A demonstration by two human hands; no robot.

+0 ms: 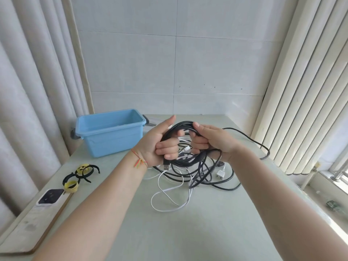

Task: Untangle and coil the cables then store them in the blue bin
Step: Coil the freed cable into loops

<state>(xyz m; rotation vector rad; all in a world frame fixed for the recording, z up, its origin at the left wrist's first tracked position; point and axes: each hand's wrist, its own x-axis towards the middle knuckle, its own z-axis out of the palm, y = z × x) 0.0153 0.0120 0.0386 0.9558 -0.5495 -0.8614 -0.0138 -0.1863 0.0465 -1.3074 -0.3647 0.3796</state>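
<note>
- Pale green table (pixel 188 232) is backed by a tiled wall; curtains are seen at left, vertical blinds at right.
- Blue bin (pixel 111 137) is set at the table's back left, open side up; no contents are visible from this angle.
- Black cable bundle (pixel 185 125) is held up above the table centre, just right of the bin; loose loops are trailed down onto the table, one strand run out toward the blinds.
- Left hand (pixel 160 142) is clenched round the bundle, thumb raised; a USB plug (pixel 166 164) is seen hanging below the fist.
- Right hand (pixel 209 140) is clenched round the same bundle, thumb laid on top.
- White cable (pixel 169 196) is left in loose loops on the table beneath the hands, tangled with the black one; a white plug (pixel 219 175) is lying beside it.
- Black and yellow cable ties (pixel 79 176) are lying at front left.
- Phone (pixel 49 196) is placed face down, just beside the ties.
</note>
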